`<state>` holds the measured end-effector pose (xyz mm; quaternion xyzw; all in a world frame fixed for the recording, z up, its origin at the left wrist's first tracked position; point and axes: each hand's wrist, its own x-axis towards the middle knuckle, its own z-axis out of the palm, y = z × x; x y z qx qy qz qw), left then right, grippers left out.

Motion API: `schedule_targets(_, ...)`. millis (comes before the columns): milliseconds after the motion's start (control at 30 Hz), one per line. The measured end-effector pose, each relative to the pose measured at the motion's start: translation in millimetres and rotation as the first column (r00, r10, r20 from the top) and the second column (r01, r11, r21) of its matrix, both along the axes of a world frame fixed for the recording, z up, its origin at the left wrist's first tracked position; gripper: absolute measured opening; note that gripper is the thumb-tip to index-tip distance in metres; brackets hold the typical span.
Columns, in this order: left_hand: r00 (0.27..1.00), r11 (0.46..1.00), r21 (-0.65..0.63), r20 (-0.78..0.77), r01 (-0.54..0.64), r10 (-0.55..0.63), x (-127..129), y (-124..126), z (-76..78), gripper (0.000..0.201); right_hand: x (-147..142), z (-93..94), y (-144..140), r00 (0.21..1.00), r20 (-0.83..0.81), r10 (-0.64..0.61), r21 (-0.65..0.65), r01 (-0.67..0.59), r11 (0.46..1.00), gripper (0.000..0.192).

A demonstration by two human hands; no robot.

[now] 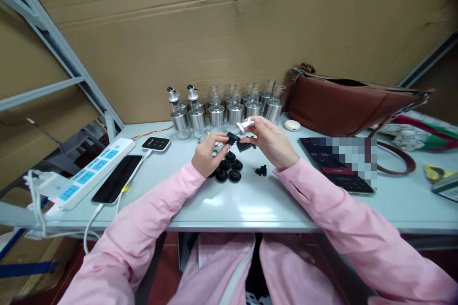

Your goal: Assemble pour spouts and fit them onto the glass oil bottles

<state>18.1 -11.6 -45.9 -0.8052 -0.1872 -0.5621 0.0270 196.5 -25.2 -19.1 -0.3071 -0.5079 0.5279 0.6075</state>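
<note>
Brown cardboard [222,37] is seen behind a pale counter [214,207]. At frame centre, a black ribbed stopper [233,138] is pinched by the left hand [206,154] and a silver spout [245,126] by the right hand [273,140], apparently angled so both can be seen. Loose black stoppers [235,175] are clustered below, probably for easy reach. The spout's tip is hidden in the grip; dark pieces [246,144] beneath that hand are indistinct.

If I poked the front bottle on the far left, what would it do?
The bottle might tip if poked high, since it stands tall with a spout on top. Its clear base looks like glass, so it could break. Its shiny metal band may feel slippery.
</note>
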Motion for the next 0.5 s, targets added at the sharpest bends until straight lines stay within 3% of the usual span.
schedule_targets(267,1.000,1.000,-0.020,-0.011,-0.007,0.007,-0.6,1.3,-1.0,0.007,1.2,-0.2,-0.3,0.997,0.032,0.068,-0.012,-0.068,0.998,0.030)
schedule_targets(500,0.999,0.996,-0.085,-0.004,0.040,-0.040,0.0,2.7,-3.5,0.024,0.4,3.8,-2.9,0.989,0.006,0.148,-0.022,-0.147,0.989,0.031)
